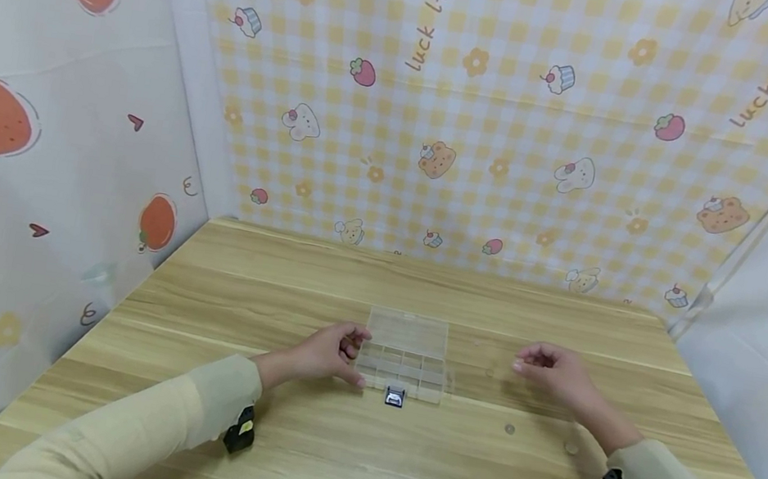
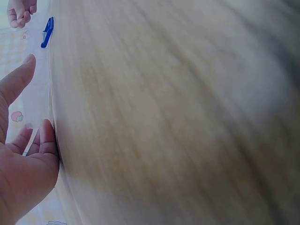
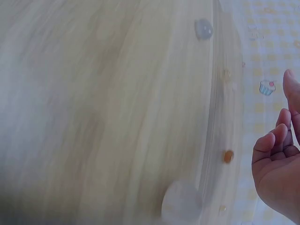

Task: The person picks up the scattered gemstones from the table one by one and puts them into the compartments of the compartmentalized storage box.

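Observation:
A clear plastic compartment box lies on the table with its lid laid back behind it. At its front edge sits a dark blue clasp, which shows bright blue in the left wrist view. My left hand holds the box's left end, thumb by the front corner and fingers farther back. My right hand hovers over the table to the right of the box, its fingers loosely bent. In the right wrist view nothing shows between that hand's thumb and fingers.
Small see-through round pieces lie on the right side of the wooden table, among them a clear disc and another disc. The right wrist view shows a grey domed piece and an orange-brown piece. A checked cloth hangs behind.

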The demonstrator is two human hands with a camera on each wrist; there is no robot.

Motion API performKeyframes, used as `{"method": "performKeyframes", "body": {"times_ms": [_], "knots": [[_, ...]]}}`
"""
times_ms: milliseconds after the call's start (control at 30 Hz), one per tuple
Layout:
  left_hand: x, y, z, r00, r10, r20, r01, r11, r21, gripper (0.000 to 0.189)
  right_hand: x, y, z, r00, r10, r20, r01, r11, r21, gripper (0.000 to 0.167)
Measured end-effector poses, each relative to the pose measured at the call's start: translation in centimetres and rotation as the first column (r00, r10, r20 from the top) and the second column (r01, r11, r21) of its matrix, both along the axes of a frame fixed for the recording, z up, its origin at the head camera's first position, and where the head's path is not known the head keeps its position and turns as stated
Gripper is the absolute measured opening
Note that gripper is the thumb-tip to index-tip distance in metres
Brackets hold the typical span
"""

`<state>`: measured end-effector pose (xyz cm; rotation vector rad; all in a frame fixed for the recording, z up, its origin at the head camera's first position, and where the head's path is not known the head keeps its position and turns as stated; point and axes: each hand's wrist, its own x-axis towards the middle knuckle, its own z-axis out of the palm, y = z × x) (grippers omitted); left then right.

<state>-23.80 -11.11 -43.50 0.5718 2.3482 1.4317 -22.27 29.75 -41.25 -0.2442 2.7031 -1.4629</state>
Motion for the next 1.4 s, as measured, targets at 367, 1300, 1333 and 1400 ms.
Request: {"method": "performKeyframes", "body": {"times_ms": [367, 1300, 1333, 1400], "knots": [[0.0, 0.1, -0.1, 1.0, 0.008, -0.003, -0.008, 1.0, 0.001, 0.074, -0.5, -3.1, 0.5, 1.0, 0.026, 0.015, -0.026, 0.998, -0.05, 0.032], [0.1, 0.1, 0.0, 1.0, 0.018, -0.02, -0.018, 1.0, -0.007, 0.071, -2.4, -10.4, 0.6, 0.989, 0.15, 0.01, -0.146, 0.978, -0.146, 0.022], [0.1, 0.1, 0.0, 1.0, 0.02, -0.02, -0.02, 1.0, -0.007, 0.071, -2.4, -10.6, 0.6, 0.988, 0.154, 0.009, -0.151, 0.978, -0.142, 0.021], [0.2, 0.2, 0.0, 1.0, 0.021, -0.021, -0.021, 1.0, -0.006, 0.071, -2.5, -11.0, 0.6, 0.987, 0.163, 0.005, -0.16, 0.977, -0.142, 0.021]]}}
